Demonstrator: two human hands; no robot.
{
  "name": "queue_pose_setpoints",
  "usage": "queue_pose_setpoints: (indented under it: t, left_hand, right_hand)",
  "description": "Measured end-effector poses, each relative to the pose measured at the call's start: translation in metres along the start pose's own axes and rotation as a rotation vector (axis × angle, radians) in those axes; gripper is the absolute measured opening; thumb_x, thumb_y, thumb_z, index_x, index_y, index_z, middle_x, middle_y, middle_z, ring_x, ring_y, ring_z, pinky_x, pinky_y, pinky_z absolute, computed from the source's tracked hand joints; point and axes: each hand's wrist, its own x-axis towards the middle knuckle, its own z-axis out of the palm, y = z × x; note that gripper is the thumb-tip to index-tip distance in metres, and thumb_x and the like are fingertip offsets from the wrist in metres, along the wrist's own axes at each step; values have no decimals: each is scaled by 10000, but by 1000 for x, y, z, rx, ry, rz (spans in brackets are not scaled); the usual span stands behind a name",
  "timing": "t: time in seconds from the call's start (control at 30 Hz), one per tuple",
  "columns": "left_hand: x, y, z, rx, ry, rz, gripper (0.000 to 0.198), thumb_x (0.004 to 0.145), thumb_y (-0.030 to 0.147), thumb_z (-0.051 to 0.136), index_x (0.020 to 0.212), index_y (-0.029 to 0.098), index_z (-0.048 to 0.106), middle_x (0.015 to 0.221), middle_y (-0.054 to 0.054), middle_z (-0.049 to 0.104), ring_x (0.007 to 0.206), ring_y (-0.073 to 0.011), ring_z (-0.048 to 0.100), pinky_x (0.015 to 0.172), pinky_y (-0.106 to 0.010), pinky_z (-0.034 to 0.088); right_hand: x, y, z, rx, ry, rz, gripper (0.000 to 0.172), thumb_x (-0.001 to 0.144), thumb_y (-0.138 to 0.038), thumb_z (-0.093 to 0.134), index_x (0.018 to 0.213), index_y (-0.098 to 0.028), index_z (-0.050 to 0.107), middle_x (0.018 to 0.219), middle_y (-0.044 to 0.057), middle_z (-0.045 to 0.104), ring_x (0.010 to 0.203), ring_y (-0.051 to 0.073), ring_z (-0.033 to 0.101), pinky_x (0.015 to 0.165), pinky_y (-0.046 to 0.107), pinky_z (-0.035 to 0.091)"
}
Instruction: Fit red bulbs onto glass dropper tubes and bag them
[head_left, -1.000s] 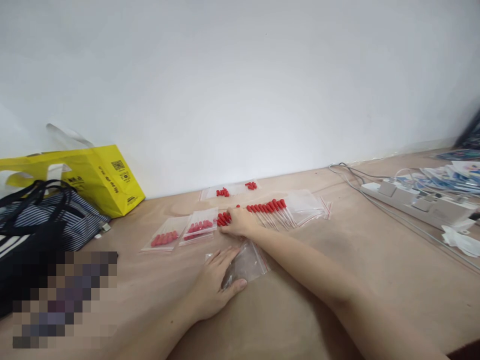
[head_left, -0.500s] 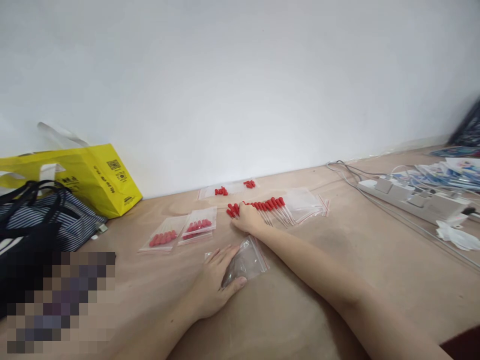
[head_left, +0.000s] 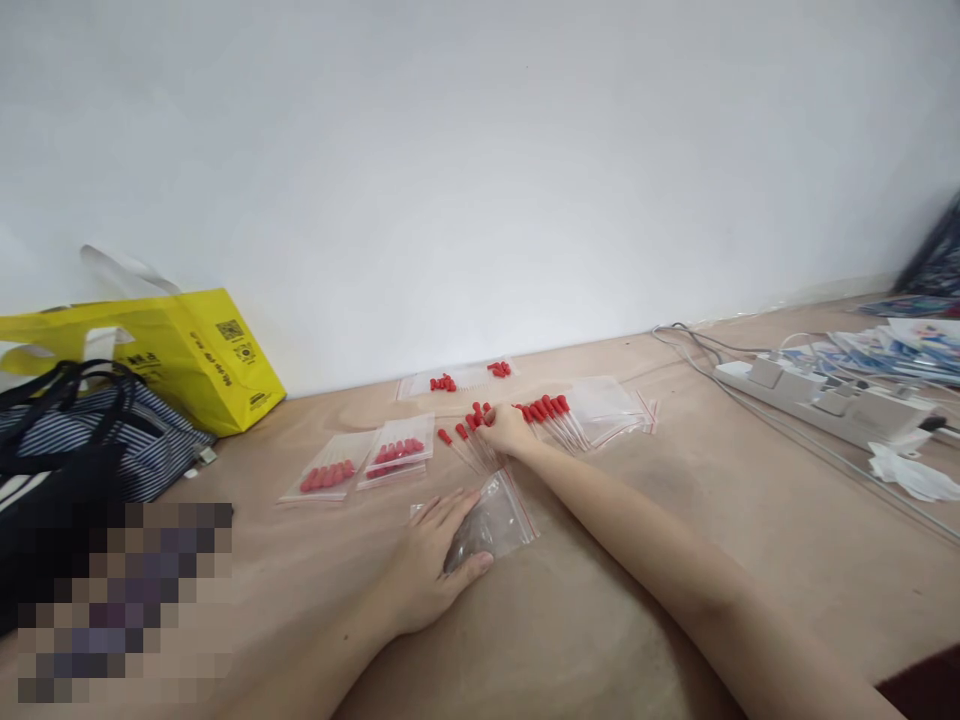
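Observation:
My left hand [head_left: 439, 560] lies with fingers spread on a clear zip bag [head_left: 501, 525], palm over its left part. My right hand [head_left: 504, 432] reaches into a row of red-topped droppers, its fingers closed at the red tops; what they pinch is too small to make out. Several droppers [head_left: 461, 432] lie fanned out left of it, and more red-topped droppers [head_left: 553, 410] lie to its right. Two filled bags, one [head_left: 328, 475] farther left and one [head_left: 397, 452] nearer, hold red-topped droppers.
Behind lies a bag [head_left: 472, 378] with small red pieces; flat clear bags [head_left: 604, 405] sit right of the droppers. A yellow bag [head_left: 225, 370] and striped bag [head_left: 161, 440] stand left. At right are a power strip [head_left: 825, 400], cables and printed packets [head_left: 900, 350].
My right hand has moved slightly right along the row. Droppers at its left are now spread apart, with their thin stems showing. My left hand has stayed on the clear bag.

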Motion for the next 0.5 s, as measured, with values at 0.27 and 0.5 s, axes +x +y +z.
queue_pose_setpoints:
  t: [0.27, 0.5]
  left_hand:
    - [1, 0, 1, -15, 11, 14, 542, 811, 438, 409, 1277, 175, 318, 1329, -81, 386, 1224, -244, 326, 1011, -459, 273]
    - [5, 4, 2, -3, -9, 7, 566, 807, 448, 412, 1285, 166, 304, 1352, -93, 348, 1247, -245, 291, 1025, -473, 237]
  right_hand:
    - [-27, 33, -39, 197, -9, -71, 575, 712, -120, 488, 1252, -106, 292, 618, -27, 564, 594, 112, 557, 571, 208, 420]
    - [-83, 70, -53, 828, -13, -91, 698, 709, -298, 544, 1241, -233, 97, 644, -95, 464, 456, 92, 547, 450, 225, 449]
